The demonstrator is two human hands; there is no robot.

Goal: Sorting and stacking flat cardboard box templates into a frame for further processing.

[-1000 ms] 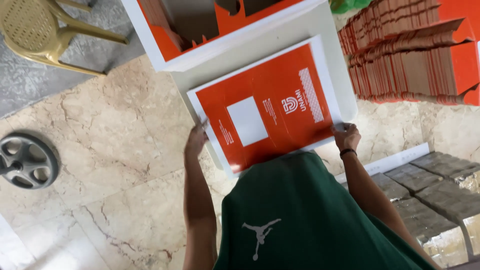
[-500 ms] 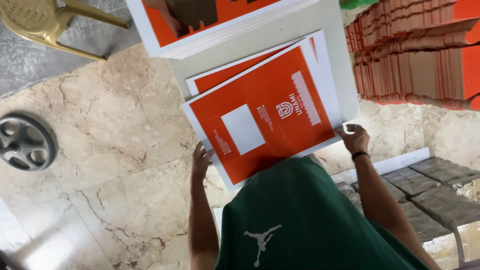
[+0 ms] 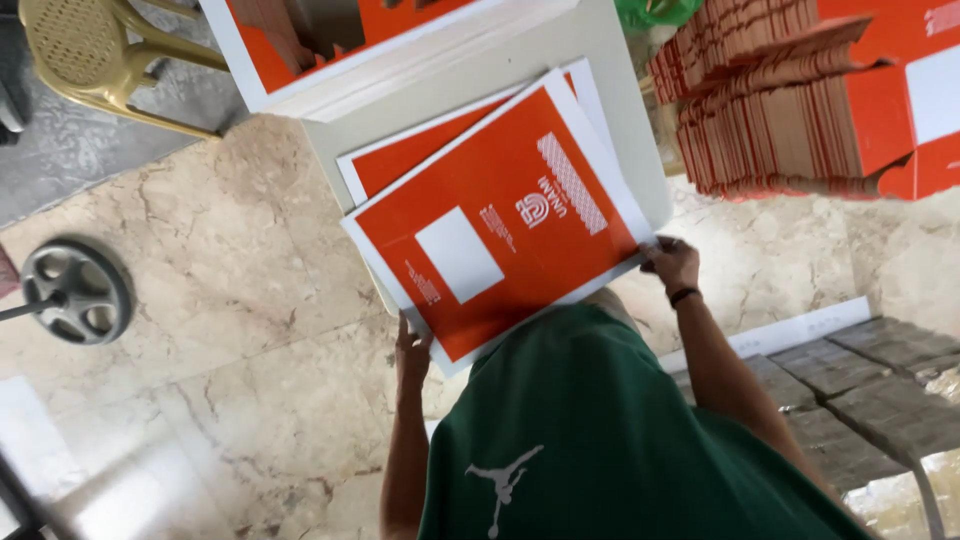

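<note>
Both hands hold one flat orange cardboard sheet [image 3: 500,225] with a white border and a white square patch, lifted just above a second sheet [image 3: 400,160] of the same kind that lies on the white table [image 3: 630,130]. The held sheet's long axis runs on a slant, from the lower left, near the table's near edge, up toward the upper right. The left hand [image 3: 410,350] grips the sheet's lower-left corner, fingers curled under the edge. The right hand [image 3: 672,265] pinches the sheet's right corner, fingers closed on the border, a dark band at the wrist. At the table's far edge sits a thick stack of sheets [image 3: 400,50]. Beyond its right edge stand folded orange cartons [image 3: 800,100]. A yellow plastic chair [image 3: 90,50] stands off the far-left corner.
</note>
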